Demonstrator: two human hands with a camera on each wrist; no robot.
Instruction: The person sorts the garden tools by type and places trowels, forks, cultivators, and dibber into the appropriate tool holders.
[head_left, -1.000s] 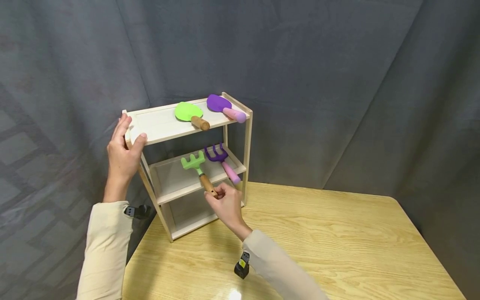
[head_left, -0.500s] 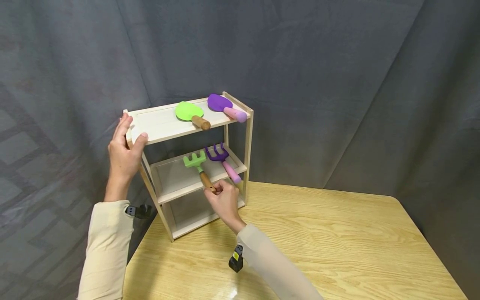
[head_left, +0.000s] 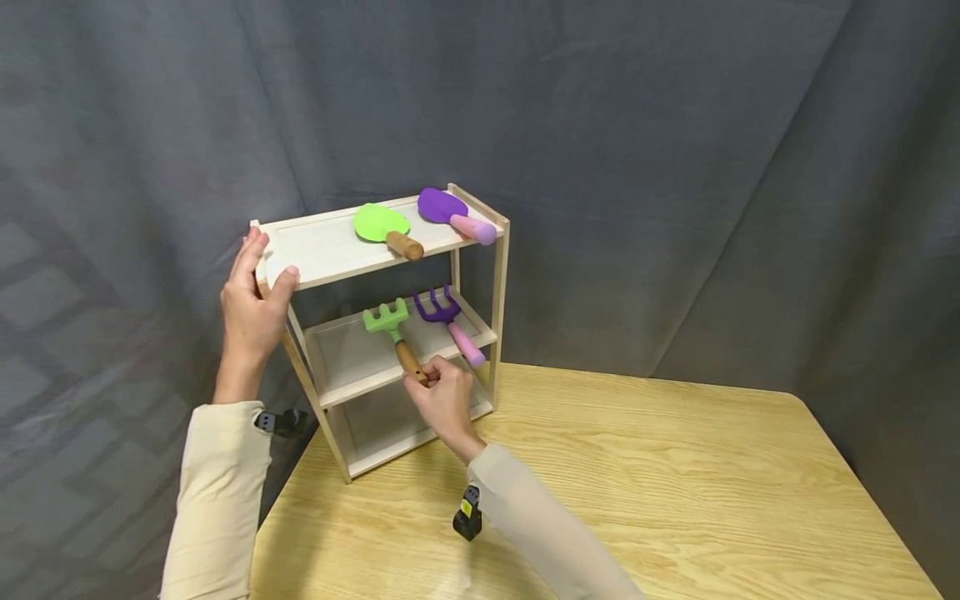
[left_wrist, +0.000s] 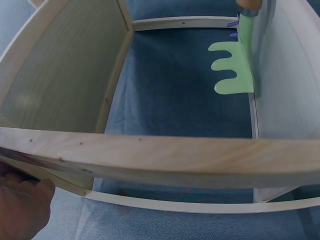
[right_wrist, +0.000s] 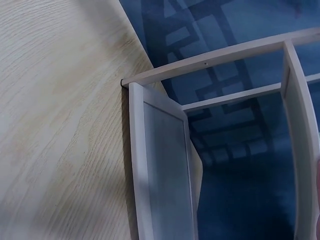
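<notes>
My right hand (head_left: 444,400) pinches the wooden handle end of a green hand rake (head_left: 387,319). The rake's three-pronged head reaches over the middle shelf; in the left wrist view the green rake (left_wrist: 235,67) stands close to the shelf board. I cannot tell if it touches. On its right lies a purple hand rake (head_left: 438,312) with a pink handle. My left hand (head_left: 251,312) holds the top left corner of the wooden shelf rack (head_left: 307,250), thumb at the front, fingers along the side. A green trowel (head_left: 379,222) and a purple trowel (head_left: 442,206) lie on top.
The rack stands on a wood-grain table (head_left: 637,483) near its back left edge. A dark grey curtain (head_left: 600,167) hangs behind it. The bottom shelf (right_wrist: 167,165) shows in the right wrist view. Both trowel handles and the pink rake handle stick out past the shelf fronts.
My right hand has shifted slightly up and left with the green rake, bringing its handle end nearer the middle shelf. The left hand keeps its hold on the rack's corner.
</notes>
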